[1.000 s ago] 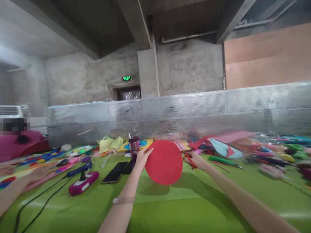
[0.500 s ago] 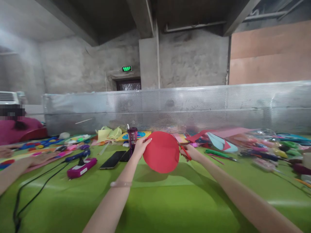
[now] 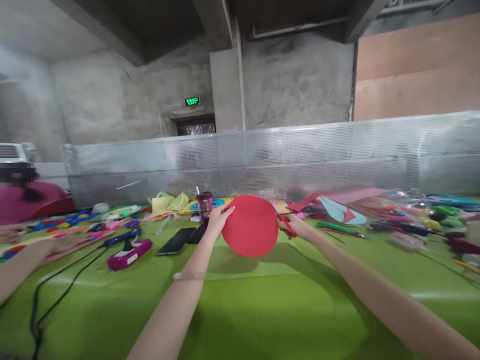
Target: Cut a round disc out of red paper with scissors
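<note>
A round sheet of red paper (image 3: 250,227) is held up above the green table (image 3: 258,310). My left hand (image 3: 219,221) pinches its upper left edge between thumb and fingers. At the paper's right edge, my right hand (image 3: 294,225) is closed round the red handles of a pair of scissors (image 3: 288,227). The dark blades lie along the paper's upper right edge; whether they are apart is too small to tell. Behind my left hand stands a purple cup with a straw (image 3: 204,205).
A black phone (image 3: 176,241) and a purple power strip (image 3: 129,254) with a black cable lie to the left. Coloured paper, a green pen (image 3: 339,229) and bagged craft bits fill the table's back right. A co-worker's arm (image 3: 28,260) reaches in at far left.
The view has tilted slightly down, so the background sits higher. Both hands keep their hold on the paper and the scissors, with little visible movement between them.
</note>
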A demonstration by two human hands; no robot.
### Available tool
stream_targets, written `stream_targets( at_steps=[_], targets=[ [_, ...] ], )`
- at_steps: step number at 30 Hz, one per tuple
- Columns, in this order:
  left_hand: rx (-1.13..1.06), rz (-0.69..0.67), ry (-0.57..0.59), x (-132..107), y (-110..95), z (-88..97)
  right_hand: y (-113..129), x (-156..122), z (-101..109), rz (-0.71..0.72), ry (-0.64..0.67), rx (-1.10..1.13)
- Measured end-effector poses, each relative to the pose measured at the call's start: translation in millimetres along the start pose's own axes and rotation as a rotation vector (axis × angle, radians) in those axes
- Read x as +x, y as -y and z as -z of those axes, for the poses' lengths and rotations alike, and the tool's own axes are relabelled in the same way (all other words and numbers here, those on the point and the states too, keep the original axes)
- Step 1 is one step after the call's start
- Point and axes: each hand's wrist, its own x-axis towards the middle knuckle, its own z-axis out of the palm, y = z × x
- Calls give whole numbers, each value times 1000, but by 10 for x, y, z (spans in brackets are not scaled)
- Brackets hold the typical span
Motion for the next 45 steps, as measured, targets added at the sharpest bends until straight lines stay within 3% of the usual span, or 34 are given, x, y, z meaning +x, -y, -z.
stream_targets(
  at_steps=[22, 29, 45],
  targets=[
    [14, -19, -6, 8, 72, 9, -52, 1, 21, -7, -6, -69],
    [-17, 12, -9, -18, -2, -8, -50, 0, 17, -30, 3, -55],
    [-45, 10, -3, 31, 81, 7, -48, 4, 20, -28, 79, 126]
  ],
)
